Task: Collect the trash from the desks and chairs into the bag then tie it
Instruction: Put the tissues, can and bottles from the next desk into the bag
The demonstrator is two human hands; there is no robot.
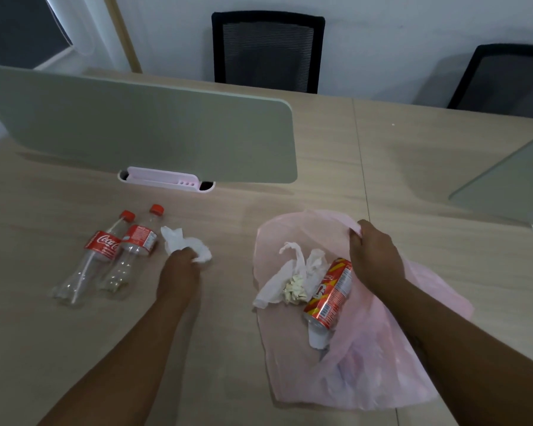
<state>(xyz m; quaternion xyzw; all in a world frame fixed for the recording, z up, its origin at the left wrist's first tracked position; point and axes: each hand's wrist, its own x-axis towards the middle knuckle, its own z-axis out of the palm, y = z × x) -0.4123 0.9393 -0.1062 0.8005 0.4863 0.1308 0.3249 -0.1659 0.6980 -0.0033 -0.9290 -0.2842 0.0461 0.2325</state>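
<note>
Far left, two empty cola bottles [99,259] lie side by side on the tabletop [228,339], touching, caps toward the divider panel [151,127], not yet collected. Just beside them the left hand [179,272] has its fingers curled round a crumpled white tissue [182,241], likely about to lift it. An open stretch of tabletop runs from there to the pink bag [382,379], so a straight carry rightward looks free. The bag lies flat, with loose tissues [293,278] and a red can [330,293] at its mouth. The right hand [373,253] grips the far rim, seemingly holding the mouth open.
</note>
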